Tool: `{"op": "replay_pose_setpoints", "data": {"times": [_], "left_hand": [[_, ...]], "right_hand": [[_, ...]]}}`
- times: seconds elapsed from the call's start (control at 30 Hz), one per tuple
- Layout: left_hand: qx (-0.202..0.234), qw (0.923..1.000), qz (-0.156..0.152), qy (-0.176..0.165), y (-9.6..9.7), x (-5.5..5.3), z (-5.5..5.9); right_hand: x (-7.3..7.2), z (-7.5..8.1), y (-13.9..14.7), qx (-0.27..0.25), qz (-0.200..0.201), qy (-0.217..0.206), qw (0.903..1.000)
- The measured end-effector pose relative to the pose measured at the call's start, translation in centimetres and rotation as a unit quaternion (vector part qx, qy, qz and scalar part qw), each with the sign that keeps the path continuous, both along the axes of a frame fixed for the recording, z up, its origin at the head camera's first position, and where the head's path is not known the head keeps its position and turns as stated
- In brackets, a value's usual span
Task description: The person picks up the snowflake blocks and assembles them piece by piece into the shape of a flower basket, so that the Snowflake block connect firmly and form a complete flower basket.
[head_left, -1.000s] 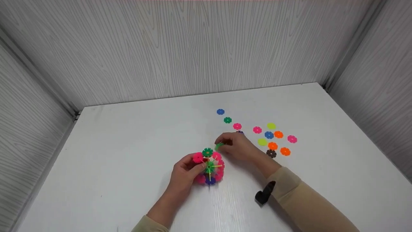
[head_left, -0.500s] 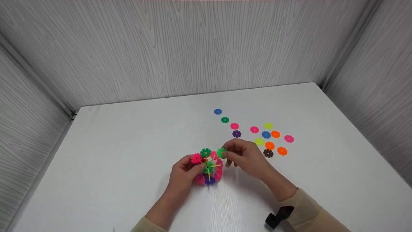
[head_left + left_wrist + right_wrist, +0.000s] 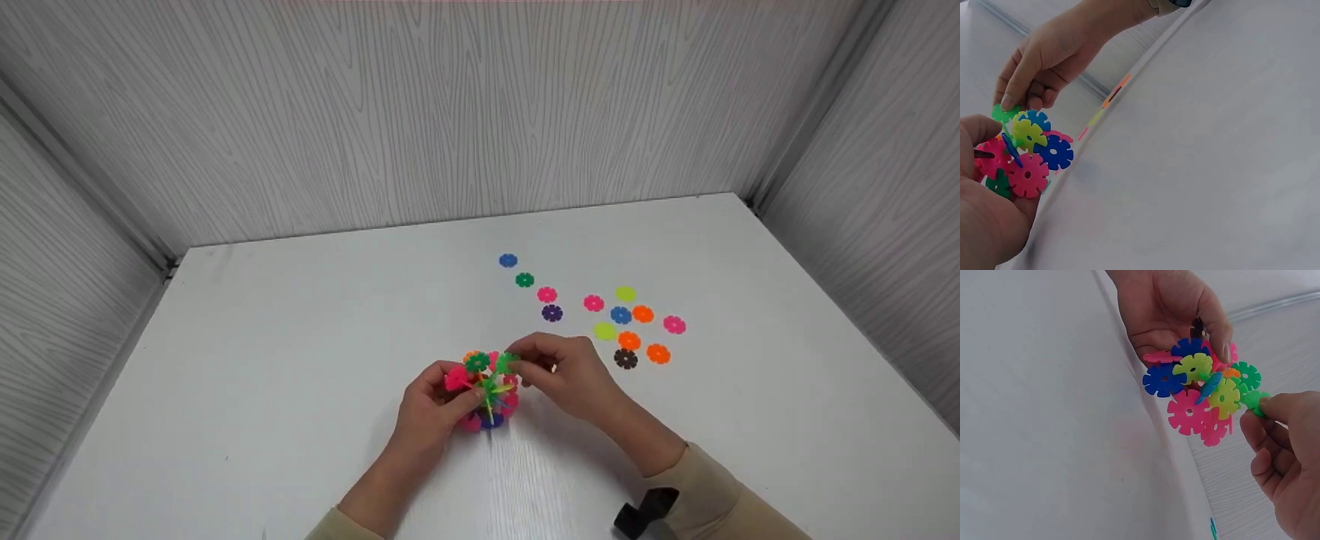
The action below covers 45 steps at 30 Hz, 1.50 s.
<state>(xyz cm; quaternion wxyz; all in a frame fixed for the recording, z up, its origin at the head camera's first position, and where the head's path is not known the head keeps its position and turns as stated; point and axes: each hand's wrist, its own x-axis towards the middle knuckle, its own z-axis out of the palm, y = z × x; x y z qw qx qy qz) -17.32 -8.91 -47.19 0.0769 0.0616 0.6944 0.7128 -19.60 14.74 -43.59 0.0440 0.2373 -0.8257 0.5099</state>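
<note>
My left hand [image 3: 435, 405] holds a ball-like cluster of interlocked notched plastic discs [image 3: 487, 397], its thumb on the near side. Pink, blue, yellow and green discs of the cluster show in the left wrist view, such as a pink disc [image 3: 1028, 175]. Between thumb and forefinger, my right hand [image 3: 574, 375] pinches a light green disc [image 3: 1253, 403] against the cluster's upper right side. Whether its slot sits fully in another disc, I cannot tell. Part of the cluster is hidden behind the left fingers.
Several loose discs lie flat on the white table [image 3: 337, 315] beyond the right hand, among them an orange disc [image 3: 658, 354], a brown disc [image 3: 625, 359] and a purple disc [image 3: 552, 313]. Grained panels [image 3: 450, 112] stand around the table. A black strap piece [image 3: 645, 514] hangs at the right sleeve.
My right hand has brought the light green disc from just above the cluster onto its upper right side. The left hand has stayed nearly in place, with the cluster tilted slightly.
</note>
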Motion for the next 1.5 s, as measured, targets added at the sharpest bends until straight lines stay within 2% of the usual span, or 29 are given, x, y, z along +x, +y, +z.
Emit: {"op": "replay_pose_setpoints", "data": {"times": [0.23,0.5,0.9,1.07,1.33,1.5], "left_hand": [[-0.004,1.0000,0.003,-0.005,0.1,-0.1,-0.1],[-0.007,0.9999,0.002,-0.009,0.2,-0.1,0.0],[-0.007,0.9998,0.016,-0.013,0.4,0.4,0.7],[0.003,0.9999,0.006,-0.012,0.1,0.2,0.5],[0.049,0.9975,-0.046,-0.023,-0.4,-0.1,0.6],[0.058,0.9923,-0.103,-0.038,-0.6,-0.2,0.6]], "right_hand": [[0.0,-0.1,0.0,0.013,0.013,0.043,0.9989],[0.1,-0.5,-0.2,0.014,0.032,0.068,0.9971],[0.5,-0.8,-0.8,0.016,0.022,0.106,0.9940],[0.2,-0.8,-0.8,0.010,0.026,0.086,0.9959],[-0.2,-0.2,0.4,0.003,0.003,-0.002,1.0000],[-0.3,-0.2,0.5,0.012,0.029,-0.013,0.9994]]}}
